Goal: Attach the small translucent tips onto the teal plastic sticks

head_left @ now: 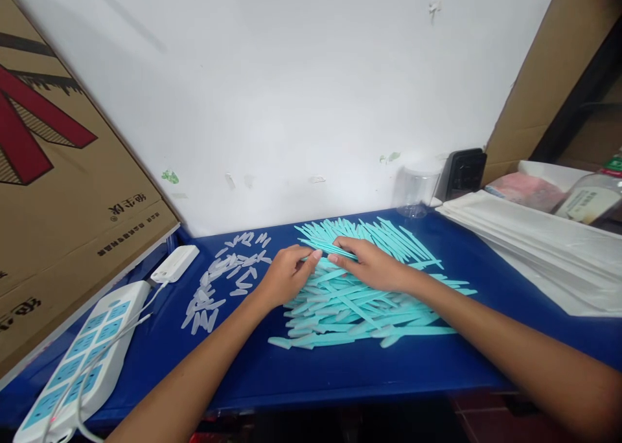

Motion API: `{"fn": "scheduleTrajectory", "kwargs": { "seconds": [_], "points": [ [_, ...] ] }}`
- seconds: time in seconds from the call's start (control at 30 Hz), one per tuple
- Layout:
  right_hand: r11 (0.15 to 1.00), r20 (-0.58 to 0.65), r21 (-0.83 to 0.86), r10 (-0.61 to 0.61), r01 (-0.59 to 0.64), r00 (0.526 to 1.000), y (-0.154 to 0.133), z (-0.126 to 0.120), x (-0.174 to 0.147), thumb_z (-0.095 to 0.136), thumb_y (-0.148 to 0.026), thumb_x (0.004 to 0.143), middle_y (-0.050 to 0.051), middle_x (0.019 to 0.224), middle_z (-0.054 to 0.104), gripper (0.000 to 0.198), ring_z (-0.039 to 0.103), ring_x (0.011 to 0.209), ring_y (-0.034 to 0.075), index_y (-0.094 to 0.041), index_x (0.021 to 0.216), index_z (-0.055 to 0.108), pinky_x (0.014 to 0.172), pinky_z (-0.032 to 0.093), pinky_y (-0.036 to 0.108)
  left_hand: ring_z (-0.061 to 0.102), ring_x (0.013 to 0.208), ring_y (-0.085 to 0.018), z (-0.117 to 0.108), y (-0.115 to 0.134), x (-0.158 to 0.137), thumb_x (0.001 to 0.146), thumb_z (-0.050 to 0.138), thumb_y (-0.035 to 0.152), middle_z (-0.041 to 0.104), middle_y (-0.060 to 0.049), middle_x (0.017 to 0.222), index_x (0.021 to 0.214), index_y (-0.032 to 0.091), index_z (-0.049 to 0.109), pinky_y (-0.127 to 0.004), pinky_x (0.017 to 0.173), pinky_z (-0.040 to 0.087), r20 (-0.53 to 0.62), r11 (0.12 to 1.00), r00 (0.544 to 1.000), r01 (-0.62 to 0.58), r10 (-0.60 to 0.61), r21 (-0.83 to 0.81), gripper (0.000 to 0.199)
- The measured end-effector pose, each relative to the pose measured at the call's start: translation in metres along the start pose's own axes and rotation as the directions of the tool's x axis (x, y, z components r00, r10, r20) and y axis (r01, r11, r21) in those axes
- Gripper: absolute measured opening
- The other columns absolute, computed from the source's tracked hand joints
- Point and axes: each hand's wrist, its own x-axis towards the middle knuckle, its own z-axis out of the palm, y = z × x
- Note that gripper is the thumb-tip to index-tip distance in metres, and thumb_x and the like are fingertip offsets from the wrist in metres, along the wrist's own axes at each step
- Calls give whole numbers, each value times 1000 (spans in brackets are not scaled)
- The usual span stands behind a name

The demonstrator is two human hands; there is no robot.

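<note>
My right hand [372,263] is closed around a small bundle of thin turquoise eyebrow razors [326,245], which points left and slightly away from me. My left hand [286,276] is pinched at the near side of that bundle, thumb and fingers together; what sits between its fingertips is hidden. Below both hands lies a thick, jumbled pile of turquoise razors [340,307], many with clear caps at their left ends. Behind the hands, more razors [389,239] lie in a looser row. Left of my left hand, loose clear plastic caps [208,284] are scattered.
A blue-covered table [301,385] stands against a white wall. On the left are a white power strip [92,359] with cables, a white adapter [175,263] and a large cardboard box [63,190]. At right are a clear plastic jar [415,190] and stacked white sheets [529,249].
</note>
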Motion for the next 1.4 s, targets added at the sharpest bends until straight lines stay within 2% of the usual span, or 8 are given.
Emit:
{"fn": "scheduleTrajectory", "kwargs": {
  "seconds": [0.3, 0.8, 0.97, 1.03, 1.13, 1.2, 1.23, 1.4],
  "points": [
    [993, -25, -122, -5, 2, 1000, 6, -5, 0, 40, -50, 106, -1, 77, 52, 32, 48, 66, 18, -24, 90, 46, 61, 33, 30, 35, 58, -14, -5, 2, -1, 106, 38, 45, 37, 3, 63, 66, 21, 36, -30, 59, 27, 70, 984, 994, -90, 80, 156, 47],
    [945, -127, -318, 42, -81, 991, 20, -23, 2, 38, -50, 107, 4, 80, 63, 32, 56, 67, 22, -22, 103, 53, 62, 35, 33, 54, 73, -19, -13, -1, -3, 101, 50, 49, 60, -6, 79, 87, 18, 69, -30, 65, 36, 186, 933, 966, -227, 180, 281, 39],
    [948, -120, -309, 39, -75, 992, 23, -23, 3, 39, -50, 107, 5, 86, 67, 32, 59, 70, 23, -22, 108, 55, 64, 37, 33, 49, 64, -16, -33, -5, 2, 95, 60, 49, 55, -2, 69, 76, 19, 68, -30, 60, 33, 124, 969, 988, -122, 97, 217, 37],
    [948, -116, -308, 45, -79, 992, 23, -23, 3, 39, -50, 106, 5, 85, 67, 32, 59, 68, 23, -22, 106, 55, 63, 36, 33, 40, 55, -14, -50, -5, 2, 87, 69, 51, 45, 2, 60, 70, 20, 67, -29, 54, 28, 233, 992, 972, -29, -1, 123, 36],
    [946, -114, -314, 50, -83, 992, 23, -25, 3, 38, -49, 106, 3, 75, 62, 31, 56, 62, 21, -22, 101, 53, 60, 34, 33, 31, 50, -12, -76, 2, -2, 75, 81, 51, 34, 4, 55, 69, 22, 71, -28, 49, 22, 550, 992, 829, 127, -103, -6, 32],
    [941, -120, -327, 49, -85, 992, 22, -25, 3, 38, -49, 106, 1, 69, 57, 31, 53, 58, 21, -23, 97, 51, 59, 32, 32, 30, 49, -12, -91, 7, -5, 70, 84, 49, 33, 4, 55, 72, 23, 76, -28, 48, 22, 655, 982, 746, 187, -121, -31, 28],
    [940, -121, -331, 49, -86, 991, 22, -26, 3, 38, -49, 106, 0, 67, 56, 31, 52, 57, 21, -23, 97, 50, 58, 32, 32, 31, 49, -12, -97, 7, -7, 70, 84, 49, 34, 4, 55, 74, 23, 77, -27, 48, 23, 662, 979, 736, 204, -139, -21, 27],
    [945, -111, -313, 64, -96, 992, 22, -25, 3, 38, -51, 106, 1, 69, 58, 32, 54, 60, 22, -22, 105, 52, 60, 34, 32, 41, 50, -13, -120, -28, -12, 65, 85, 49, 46, 4, 57, 84, 24, 78, -26, 49, 32, 415, 937, 840, 308, -349, 166, 31]
  ]
}}
